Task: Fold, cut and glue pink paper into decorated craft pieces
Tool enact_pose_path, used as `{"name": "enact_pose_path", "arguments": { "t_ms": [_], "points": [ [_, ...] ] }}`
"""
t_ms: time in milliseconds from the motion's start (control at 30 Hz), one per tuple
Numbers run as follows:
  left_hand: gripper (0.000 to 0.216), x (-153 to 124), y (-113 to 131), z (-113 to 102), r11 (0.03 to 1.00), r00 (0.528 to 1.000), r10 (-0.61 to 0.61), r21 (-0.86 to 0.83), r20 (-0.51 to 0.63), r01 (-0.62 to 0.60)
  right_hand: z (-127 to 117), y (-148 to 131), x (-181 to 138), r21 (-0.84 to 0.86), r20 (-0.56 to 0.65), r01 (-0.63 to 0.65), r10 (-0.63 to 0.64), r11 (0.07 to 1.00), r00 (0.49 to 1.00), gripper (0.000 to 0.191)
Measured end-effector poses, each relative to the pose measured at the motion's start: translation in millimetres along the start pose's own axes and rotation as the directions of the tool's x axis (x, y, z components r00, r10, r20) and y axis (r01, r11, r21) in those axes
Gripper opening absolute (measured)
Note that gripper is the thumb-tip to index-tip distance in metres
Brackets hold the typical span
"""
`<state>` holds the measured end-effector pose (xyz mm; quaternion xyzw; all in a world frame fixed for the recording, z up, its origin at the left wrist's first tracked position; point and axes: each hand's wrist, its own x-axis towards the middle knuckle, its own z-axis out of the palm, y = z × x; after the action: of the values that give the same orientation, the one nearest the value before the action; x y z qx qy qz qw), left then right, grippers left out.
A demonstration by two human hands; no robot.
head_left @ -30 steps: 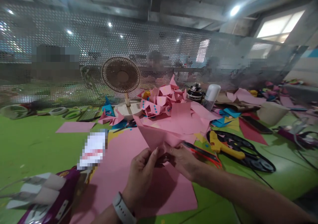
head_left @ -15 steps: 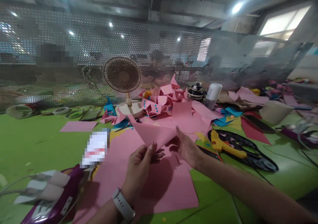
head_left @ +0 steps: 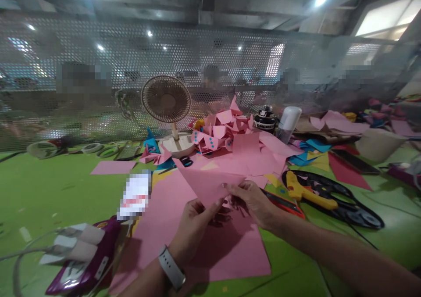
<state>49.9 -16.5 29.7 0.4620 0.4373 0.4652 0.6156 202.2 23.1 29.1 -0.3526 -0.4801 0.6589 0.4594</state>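
Both my hands hold up a folded pink paper triangle (head_left: 208, 182) above a large pink sheet (head_left: 204, 240) lying on the green table. My left hand (head_left: 194, 227), with a white watch on its wrist, pinches the triangle's lower point from below. My right hand (head_left: 253, 202) grips its right edge with thumb and fingers closed on the paper. Behind the triangle lie more loose pink sheets (head_left: 253, 159) and a heap of folded pink pieces with blue dots (head_left: 223, 130).
A small desk fan (head_left: 166, 101) stands at the back, scissors (head_left: 184, 162) near its base. A yellow glue gun (head_left: 301, 191) lies on a black racket-shaped thing at right. A purple device (head_left: 85, 262) sits front left. Tape rolls (head_left: 90, 148) lie far left. A perforated screen closes the back.
The triangle has been turned and flattened between my hands. My right hand shifted from its lower tip to its right edge. The camera view drifted slightly left and down.
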Motion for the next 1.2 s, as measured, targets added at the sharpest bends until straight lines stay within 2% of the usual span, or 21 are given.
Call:
{"name": "enact_pose_path", "arguments": {
  "t_ms": [167,267,333,433,533,600,900,1033,1200],
  "points": [
    [0.031,2.5,-0.4,-1.1,0.998,0.999,0.028,0.048,-0.028,-0.027,-7.1,-4.1,8.3,-0.016,-0.057,0.033,-0.034,0.999,0.998,0.039],
    [0.029,4.8,0.3,-3.8,1.0,0.997,0.024,0.012,-0.078,-0.023,-18.8,-15.3,17.7,0.07,-0.175,0.109,-0.095,0.992,0.98,0.038],
    [0.027,6.7,0.2,-5.5,0.999,0.993,0.019,-0.024,-0.116,-0.022,-24.6,-21.4,21.6,0.155,-0.223,0.123,-0.087,0.98,0.971,0.041],
    [0.027,8.0,-0.4,-5.5,0.998,0.989,0.034,-0.045,-0.142,-0.04,-24.2,-22.0,20.0,0.192,-0.125,0.045,-0.021,0.98,0.992,0.043],
    [0.027,6.6,-0.8,-2.8,0.999,0.991,0.046,-0.012,-0.126,-0.047,-16.7,-15.4,13.0,0.081,0.034,0.011,-0.014,0.997,0.999,0.034],
    [0.027,5.1,-1.1,-1.2,0.999,0.993,0.043,0.013,-0.107,-0.042,-12.5,-11.4,9.2,0.009,0.083,0.041,-0.041,0.999,0.996,0.029],
    [0.028,4.6,-3.2,0.1,0.989,0.994,0.105,0.102,0.018,-0.106,-6.7,-10.1,3.7,-0.119,0.161,0.075,-0.055,0.99,0.985,0.027],
    [0.029,2.6,0.5,0.8,0.991,0.998,0.061,0.12,-0.01,-0.059,-5.2,-8.3,2.8,-0.196,0.133,0.119,-0.094,0.973,0.987,0.028],
    [0.027,3.1,3.3,-0.4,0.994,0.999,0.034,0.102,-0.003,-0.033,-5.4,-8.2,2.8,-0.193,0.109,0.119,-0.099,0.974,0.989,0.031]
  ]
}}
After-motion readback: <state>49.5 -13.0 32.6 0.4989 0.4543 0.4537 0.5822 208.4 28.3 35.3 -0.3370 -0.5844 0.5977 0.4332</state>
